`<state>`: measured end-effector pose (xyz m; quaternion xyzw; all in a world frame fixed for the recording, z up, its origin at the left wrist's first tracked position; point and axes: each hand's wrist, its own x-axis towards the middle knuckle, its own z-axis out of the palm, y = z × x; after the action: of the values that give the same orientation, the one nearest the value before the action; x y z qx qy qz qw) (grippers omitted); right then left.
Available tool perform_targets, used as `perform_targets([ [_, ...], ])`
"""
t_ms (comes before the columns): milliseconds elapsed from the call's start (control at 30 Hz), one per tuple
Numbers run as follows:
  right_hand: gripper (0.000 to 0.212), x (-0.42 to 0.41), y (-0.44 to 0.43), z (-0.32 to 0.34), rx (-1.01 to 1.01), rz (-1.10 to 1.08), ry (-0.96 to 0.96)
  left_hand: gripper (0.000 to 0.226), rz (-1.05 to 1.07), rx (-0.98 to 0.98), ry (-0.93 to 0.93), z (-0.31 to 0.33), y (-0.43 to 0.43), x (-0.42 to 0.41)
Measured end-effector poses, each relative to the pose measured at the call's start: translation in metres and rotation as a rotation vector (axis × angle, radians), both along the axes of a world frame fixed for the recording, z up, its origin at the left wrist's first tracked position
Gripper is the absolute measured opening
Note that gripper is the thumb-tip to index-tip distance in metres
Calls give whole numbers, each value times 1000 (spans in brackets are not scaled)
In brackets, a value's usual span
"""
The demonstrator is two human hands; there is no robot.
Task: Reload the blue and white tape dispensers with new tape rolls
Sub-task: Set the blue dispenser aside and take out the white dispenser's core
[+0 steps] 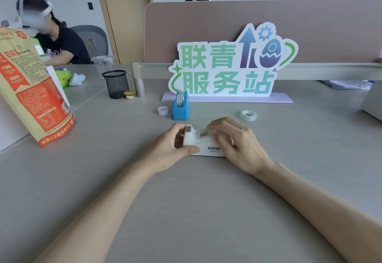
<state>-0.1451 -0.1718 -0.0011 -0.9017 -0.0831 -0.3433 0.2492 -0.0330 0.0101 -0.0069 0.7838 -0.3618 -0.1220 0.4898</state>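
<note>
Mid-desk (206, 211), left hand (171, 149) grips the white dispenser (198, 142); right hand (237, 145) covers its roll end, grip unclear. Blue dispenser (180, 107) just behind; near edge bare.

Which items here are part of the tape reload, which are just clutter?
Job: white dispenser, held by left hand and right hand; blue dispenser; clear tape roll; small empty core.

Clutter: mesh pen cup, snack bag, sign, small yellow tub.
</note>
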Motion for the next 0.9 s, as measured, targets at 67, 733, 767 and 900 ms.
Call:
perform_targets([
  [67,20,1,-2,0,61,-31,-54,43,-1,3,2,0,0,0],
  [733,16,-16,10,1,-49,-39,-340,61,114,131,-157,-5,-20,16],
  [767,16,-21,11,0,-28,-26,-305,64,127,145,-160,-5,-24,19],
  [900,12,-31,15,-1,236,-48,-33,68,167,167,-132,-4,-35,27],
])
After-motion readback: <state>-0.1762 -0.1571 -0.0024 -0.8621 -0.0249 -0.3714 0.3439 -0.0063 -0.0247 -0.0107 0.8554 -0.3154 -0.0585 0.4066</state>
